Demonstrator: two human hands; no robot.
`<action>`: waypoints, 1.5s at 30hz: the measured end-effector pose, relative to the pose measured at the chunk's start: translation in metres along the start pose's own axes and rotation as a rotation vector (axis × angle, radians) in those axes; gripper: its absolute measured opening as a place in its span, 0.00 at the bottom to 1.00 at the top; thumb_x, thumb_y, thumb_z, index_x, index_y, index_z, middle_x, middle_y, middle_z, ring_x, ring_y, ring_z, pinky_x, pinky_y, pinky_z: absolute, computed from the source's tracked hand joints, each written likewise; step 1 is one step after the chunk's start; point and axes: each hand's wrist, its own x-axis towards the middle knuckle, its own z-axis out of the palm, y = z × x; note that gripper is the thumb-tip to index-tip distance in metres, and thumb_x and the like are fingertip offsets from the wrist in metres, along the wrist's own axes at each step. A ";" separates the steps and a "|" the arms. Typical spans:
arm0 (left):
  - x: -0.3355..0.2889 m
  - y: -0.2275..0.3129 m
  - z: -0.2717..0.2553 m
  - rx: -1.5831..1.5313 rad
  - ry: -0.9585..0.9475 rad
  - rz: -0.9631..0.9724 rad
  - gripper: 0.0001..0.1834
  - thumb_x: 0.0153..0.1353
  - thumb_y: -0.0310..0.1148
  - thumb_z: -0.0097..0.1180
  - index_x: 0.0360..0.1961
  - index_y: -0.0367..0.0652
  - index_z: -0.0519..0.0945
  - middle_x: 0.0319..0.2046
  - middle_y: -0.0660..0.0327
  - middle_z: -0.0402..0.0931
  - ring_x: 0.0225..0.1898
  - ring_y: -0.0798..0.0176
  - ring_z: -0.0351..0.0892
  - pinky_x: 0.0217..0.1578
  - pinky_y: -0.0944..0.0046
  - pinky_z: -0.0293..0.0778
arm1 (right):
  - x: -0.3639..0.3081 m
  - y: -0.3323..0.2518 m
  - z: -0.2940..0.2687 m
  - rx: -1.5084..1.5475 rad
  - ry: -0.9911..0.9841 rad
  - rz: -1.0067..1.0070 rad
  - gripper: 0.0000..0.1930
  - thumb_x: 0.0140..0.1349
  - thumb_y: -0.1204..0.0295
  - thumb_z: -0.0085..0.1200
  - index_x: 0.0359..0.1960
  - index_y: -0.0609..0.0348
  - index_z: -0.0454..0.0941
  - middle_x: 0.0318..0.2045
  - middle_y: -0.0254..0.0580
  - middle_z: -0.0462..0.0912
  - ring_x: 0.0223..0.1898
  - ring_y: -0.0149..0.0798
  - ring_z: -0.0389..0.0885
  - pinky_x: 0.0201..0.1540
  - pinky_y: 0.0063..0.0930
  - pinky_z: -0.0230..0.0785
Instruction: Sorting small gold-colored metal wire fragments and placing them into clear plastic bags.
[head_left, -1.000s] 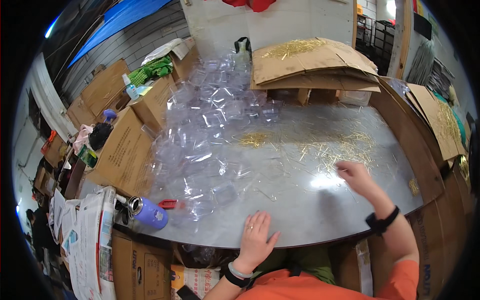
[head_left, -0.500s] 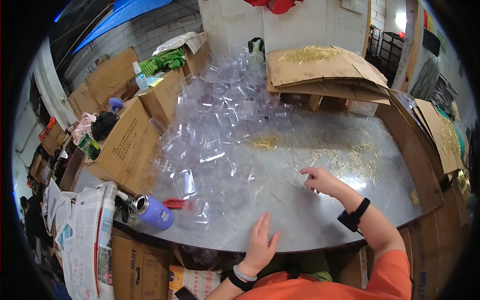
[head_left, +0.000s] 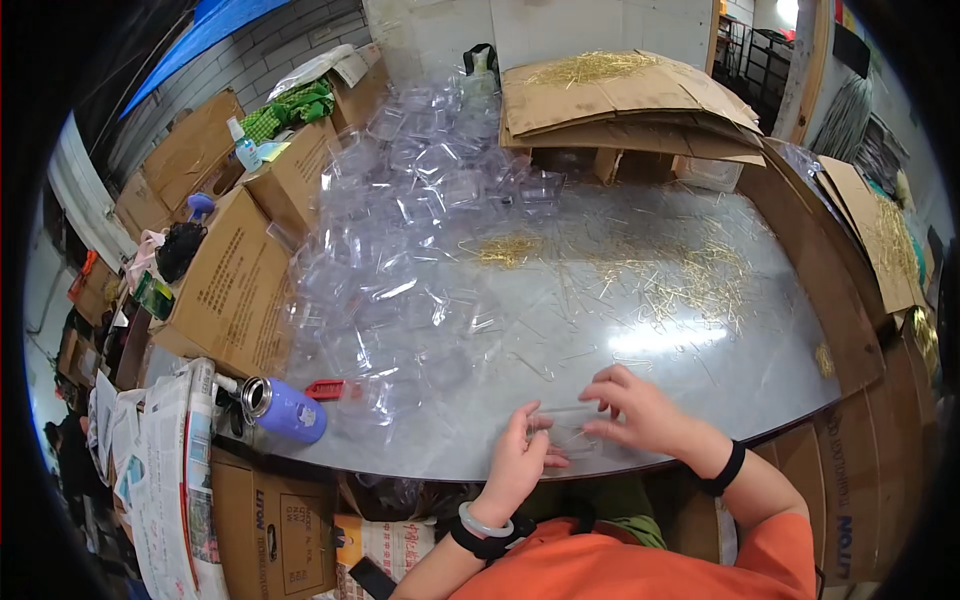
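- A clear plastic box [head_left: 568, 428] is lying between the two hands, just above the near edge of the desk [head_left: 780, 390].
- The left hand [head_left: 520, 445] is grasping its left side; the right hand [head_left: 640, 412] is curling its fingers at the other side, and whether that grip is closing on anything I cannot tell.
- Work on this one box seems to be under way; its contents are not showing clearly.
- Loose gold-coloured wires [head_left: 700, 285] are lying scattered beyond, apparently unused.
- A heap of clear plastic containers [head_left: 390, 240] is covering the desk's left part; which are finished I cannot tell.
- A purple bottle [head_left: 292, 412] is sitting uncapped, its inside not showing.
- Cardboard sheets [head_left: 620, 115] at the back are bearing more gold-coloured strands [head_left: 590, 68].
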 end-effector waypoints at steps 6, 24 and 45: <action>0.003 -0.002 0.012 -0.100 0.002 0.028 0.21 0.77 0.29 0.42 0.67 0.33 0.60 0.57 0.45 0.71 0.39 0.55 0.86 0.39 0.60 0.87 | -0.020 0.013 0.011 -0.266 -0.029 -0.027 0.15 0.65 0.63 0.62 0.51 0.53 0.81 0.49 0.48 0.76 0.40 0.51 0.84 0.43 0.43 0.79; 0.005 -0.016 0.015 0.084 0.039 0.093 0.18 0.81 0.39 0.37 0.61 0.36 0.66 0.52 0.48 0.72 0.31 0.58 0.82 0.30 0.57 0.86 | 0.001 -0.015 0.019 -0.694 0.044 -0.203 0.01 0.53 0.73 0.59 0.27 0.52 0.80 0.32 0.40 0.77 0.37 0.44 0.82 0.36 0.36 0.77; 0.007 -0.014 0.021 0.173 0.089 0.176 0.19 0.81 0.40 0.37 0.57 0.33 0.70 0.46 0.49 0.76 0.26 0.59 0.84 0.23 0.62 0.84 | -0.005 -0.013 0.021 -0.478 0.070 -0.297 0.06 0.58 0.71 0.59 0.35 0.55 0.82 0.34 0.39 0.78 0.37 0.46 0.82 0.37 0.39 0.76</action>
